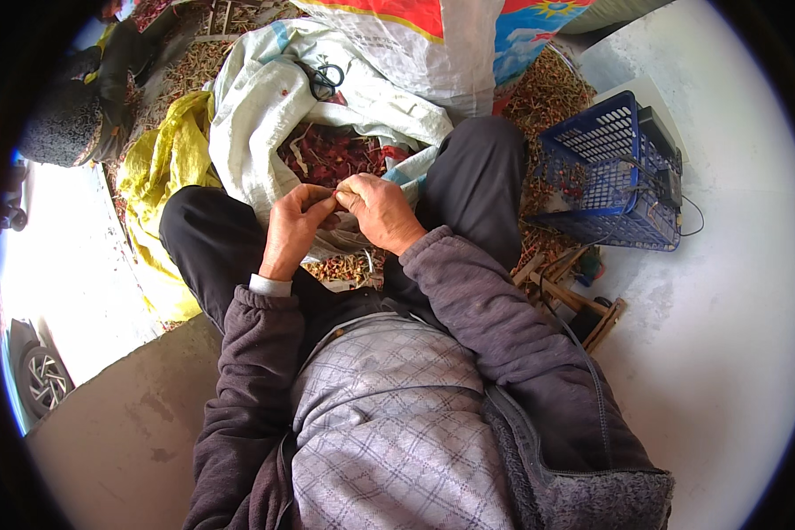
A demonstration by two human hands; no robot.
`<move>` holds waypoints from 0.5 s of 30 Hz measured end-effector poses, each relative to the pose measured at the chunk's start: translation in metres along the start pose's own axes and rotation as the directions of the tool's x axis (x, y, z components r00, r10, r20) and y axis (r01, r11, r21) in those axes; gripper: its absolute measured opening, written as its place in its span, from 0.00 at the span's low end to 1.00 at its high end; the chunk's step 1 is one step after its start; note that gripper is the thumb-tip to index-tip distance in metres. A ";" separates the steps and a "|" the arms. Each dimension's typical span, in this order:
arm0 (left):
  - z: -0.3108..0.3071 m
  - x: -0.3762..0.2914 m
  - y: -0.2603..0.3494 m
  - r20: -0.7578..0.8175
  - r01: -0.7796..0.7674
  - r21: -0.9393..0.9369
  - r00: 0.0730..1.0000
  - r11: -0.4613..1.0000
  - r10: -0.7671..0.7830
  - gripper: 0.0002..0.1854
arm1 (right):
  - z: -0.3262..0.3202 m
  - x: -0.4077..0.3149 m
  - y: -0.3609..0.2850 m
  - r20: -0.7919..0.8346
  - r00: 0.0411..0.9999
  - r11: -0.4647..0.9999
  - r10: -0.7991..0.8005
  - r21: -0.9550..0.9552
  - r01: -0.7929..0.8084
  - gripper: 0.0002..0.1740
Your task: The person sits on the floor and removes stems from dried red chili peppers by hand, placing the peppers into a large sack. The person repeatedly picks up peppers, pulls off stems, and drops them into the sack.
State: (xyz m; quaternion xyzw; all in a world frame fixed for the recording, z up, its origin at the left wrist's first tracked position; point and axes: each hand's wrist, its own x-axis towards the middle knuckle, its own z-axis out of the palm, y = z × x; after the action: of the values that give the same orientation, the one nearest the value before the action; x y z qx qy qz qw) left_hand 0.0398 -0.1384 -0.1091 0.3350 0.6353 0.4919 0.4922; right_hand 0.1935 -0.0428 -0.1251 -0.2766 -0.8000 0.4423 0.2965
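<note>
My left hand (294, 228) and my right hand (383, 213) meet above my lap, their thumbs and fingertips pinched together. Between them shows a tiny red piece (335, 193), perhaps of dried chilli; the fingers cover most of it. Just beyond my hands, a white woven sack (248, 126) lies with its mouth rolled back between my knees. Inside it are dark red, dried chilli-like pods (331, 159). Black-handled scissors (326, 81) rest on the sack's far folds, their blades mostly hidden.
A yellow woven sack (165, 159) lies left of my knee. Behind the white sack stands a large printed sack (404, 46). To the right, a blue plastic basket (589, 146) with a cable leans near a wooden frame (573, 295). Dried stems (550, 99) litter the floor.
</note>
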 end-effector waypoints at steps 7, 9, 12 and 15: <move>-0.003 0.000 -0.002 0.018 0.081 -0.224 0.997 0.971 -0.079 0.10 | -0.001 0.000 0.001 0.025 0.999 0.996 0.048 0.073 -0.050 0.10; -0.002 0.000 0.000 0.004 0.057 -0.144 0.998 0.988 -0.057 0.09 | -0.001 0.000 0.001 0.027 0.999 0.999 0.027 0.032 -0.028 0.11; -0.002 0.000 0.001 0.009 0.048 -0.077 0.999 0.996 -0.047 0.09 | -0.001 0.000 0.001 0.040 0.999 1.000 0.013 -0.009 -0.013 0.10; -0.001 0.000 0.000 -0.016 0.043 -0.156 0.999 0.987 -0.046 0.09 | -0.001 0.000 0.000 0.066 0.997 0.998 0.039 0.050 -0.042 0.11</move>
State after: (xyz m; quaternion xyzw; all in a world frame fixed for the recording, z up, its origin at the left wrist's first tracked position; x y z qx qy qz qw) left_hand 0.0385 -0.1391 -0.1091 0.2767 0.6069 0.5321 0.5215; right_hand 0.1942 -0.0424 -0.1253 -0.2706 -0.7919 0.4771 0.2683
